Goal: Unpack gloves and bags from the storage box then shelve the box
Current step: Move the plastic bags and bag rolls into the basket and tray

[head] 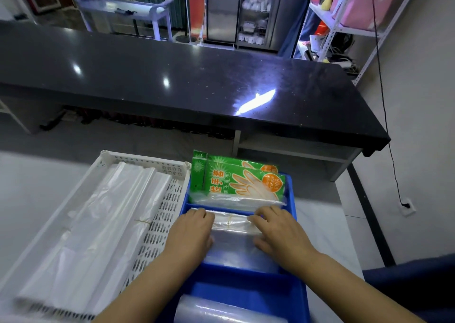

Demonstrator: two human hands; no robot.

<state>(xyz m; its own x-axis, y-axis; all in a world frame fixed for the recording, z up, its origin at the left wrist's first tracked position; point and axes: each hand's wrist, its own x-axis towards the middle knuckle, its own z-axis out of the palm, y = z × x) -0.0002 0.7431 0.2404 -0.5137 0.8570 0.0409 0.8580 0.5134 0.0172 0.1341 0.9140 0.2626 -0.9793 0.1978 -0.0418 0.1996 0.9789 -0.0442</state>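
Observation:
A blue storage box (299,283) with compartments stands on the white table in front of me. Its far compartment holds green glove packs (236,179) leaning upright. The middle compartment holds a stack of clear plastic bags (232,234) tied with a rubber band. My left hand (190,231) rests on the stack's left end and my right hand (278,229) on its right end, fingers curled over the edges. A roll of clear bags (221,310) lies in the near compartment.
A white perforated basket (162,214) full of white plastic bags (93,224) sits left of the blue box. A long black counter (172,76) runs across behind the table. Metal shelving (344,27) stands at the back right, by a wall with a hanging cable.

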